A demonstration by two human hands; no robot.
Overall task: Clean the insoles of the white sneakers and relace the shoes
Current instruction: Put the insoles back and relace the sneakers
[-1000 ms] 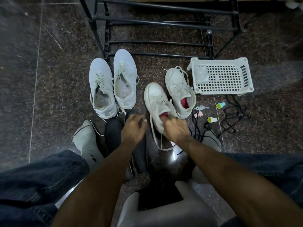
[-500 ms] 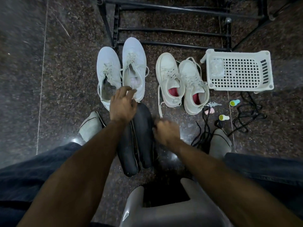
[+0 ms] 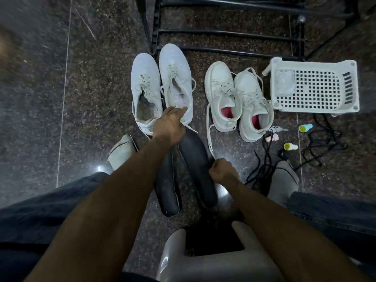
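Two pairs of white sneakers stand on the dark floor. The left pair is a sneaker [image 3: 145,92] with an open, bare inside and a laced one [image 3: 176,82] beside it. The right pair [image 3: 220,94] [image 3: 252,106] has pink lining and loose laces. Two dark insoles [image 3: 166,184] [image 3: 196,165] lie side by side in front of me. My left hand [image 3: 168,127] grips the heel rim of the laced left-pair sneaker. My right hand [image 3: 222,171] is curled at the right edge of the right insole and appears to pinch it.
A white plastic basket [image 3: 313,86] lies at the right, and a black metal shoe rack [image 3: 223,33] stands behind the shoes. Black laces [image 3: 317,143], small bottles [image 3: 305,127] [image 3: 290,146] and keys lie at the right. My socked feet [image 3: 122,151] [image 3: 282,180] flank the insoles, with a grey stool [image 3: 219,257] below.
My right hand set the pink-lined sneaker down beside its mate and drew back to the insoles. My left hand moved forward from the insoles to the left pair's heel.
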